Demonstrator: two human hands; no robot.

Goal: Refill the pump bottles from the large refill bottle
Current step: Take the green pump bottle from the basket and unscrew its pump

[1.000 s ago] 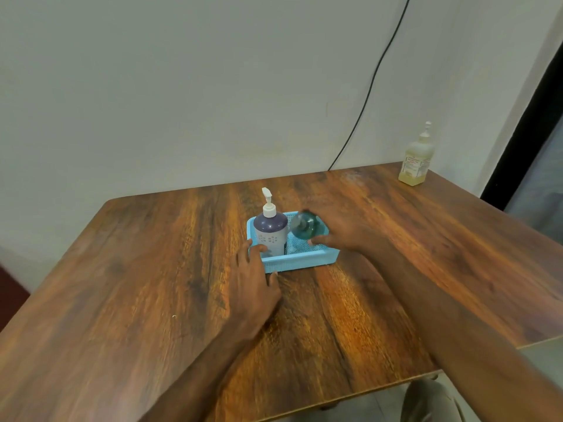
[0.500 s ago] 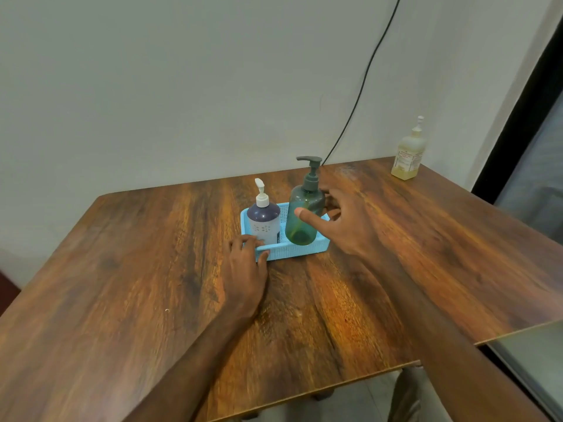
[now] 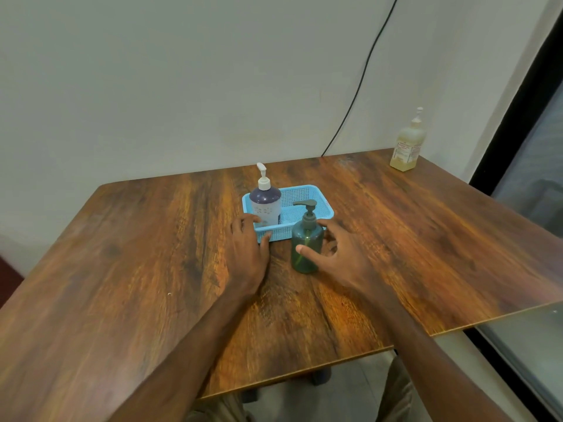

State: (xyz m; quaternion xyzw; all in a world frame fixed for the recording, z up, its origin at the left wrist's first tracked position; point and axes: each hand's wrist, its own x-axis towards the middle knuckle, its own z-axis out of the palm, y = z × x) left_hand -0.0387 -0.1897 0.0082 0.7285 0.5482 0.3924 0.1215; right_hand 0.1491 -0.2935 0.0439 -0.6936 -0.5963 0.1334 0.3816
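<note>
We count three pump bottles total: a purple one [image 3: 265, 205] just past the left hand [image 3: 248, 251], a green one [image 3: 306, 243] against the right hand [image 3: 338, 257], and a yellowish one [image 3: 408, 144] way off to the right. One blue basket [image 3: 316, 208], one desk [image 3: 122, 269], two hands.

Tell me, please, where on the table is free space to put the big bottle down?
Free: the wide table left of the left hand, and the stretch between the basket and the yellow bottle. Crowded: around the green bottle, where the right hand holds it.
</note>
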